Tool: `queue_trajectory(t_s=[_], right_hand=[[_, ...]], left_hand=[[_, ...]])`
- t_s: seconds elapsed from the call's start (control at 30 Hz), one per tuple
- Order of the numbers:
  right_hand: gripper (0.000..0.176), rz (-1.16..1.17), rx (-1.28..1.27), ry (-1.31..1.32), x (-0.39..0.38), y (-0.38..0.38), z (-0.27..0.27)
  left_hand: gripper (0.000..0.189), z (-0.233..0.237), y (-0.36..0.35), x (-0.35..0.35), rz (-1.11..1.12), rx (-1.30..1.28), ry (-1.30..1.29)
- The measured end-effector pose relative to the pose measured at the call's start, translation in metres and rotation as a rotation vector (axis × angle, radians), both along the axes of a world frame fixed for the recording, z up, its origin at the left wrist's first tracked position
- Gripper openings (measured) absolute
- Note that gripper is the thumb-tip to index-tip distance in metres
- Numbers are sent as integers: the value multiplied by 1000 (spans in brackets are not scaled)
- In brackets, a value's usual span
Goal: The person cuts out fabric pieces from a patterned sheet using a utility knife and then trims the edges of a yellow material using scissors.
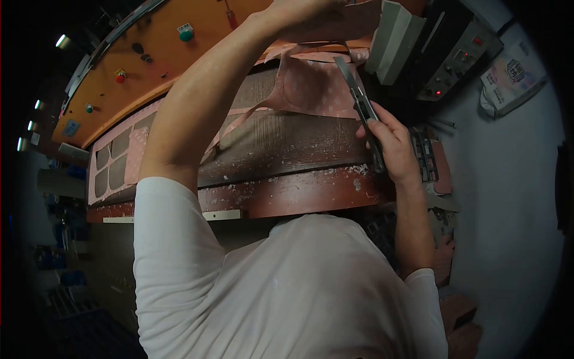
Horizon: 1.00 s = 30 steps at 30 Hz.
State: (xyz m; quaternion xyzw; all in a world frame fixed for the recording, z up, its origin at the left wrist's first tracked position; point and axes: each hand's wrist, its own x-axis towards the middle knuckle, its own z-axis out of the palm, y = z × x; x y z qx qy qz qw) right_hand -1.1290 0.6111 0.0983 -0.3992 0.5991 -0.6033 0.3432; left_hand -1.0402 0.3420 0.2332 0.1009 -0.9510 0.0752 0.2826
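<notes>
My right hand is closed around a snap-off utility knife, its long blade pointing up and away from me. Below the blade, a pink patterned sheet with cut edges lies on the worn brown board. A narrow pink strip trails from it to the left. My left hand reaches to the top edge of the view, against another raised piece of pink sheet. Its fingers are mostly cut off by the frame, so their grip does not show.
Behind the board stands an orange machine panel with green and red buttons. A pink sheet with cut-out openings lies at left. White scraps dot the red-brown front edge. At right are a control box and a printed package.
</notes>
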Motion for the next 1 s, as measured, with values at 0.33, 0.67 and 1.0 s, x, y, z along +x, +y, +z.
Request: queue_trajectory(t_s=[0.33, 0.67, 1.0], right_hand=[[30, -48, -69, -415, 49, -69, 10], [28, -162, -89, -389, 76, -89, 5], [21, -23, -49, -365, 123, -128, -5]], left_hand=[[19, 3, -11, 3, -130, 46, 4], [20, -3, -7, 17, -234, 56, 14], [21, -6, 2, 39, -299, 47, 26]])
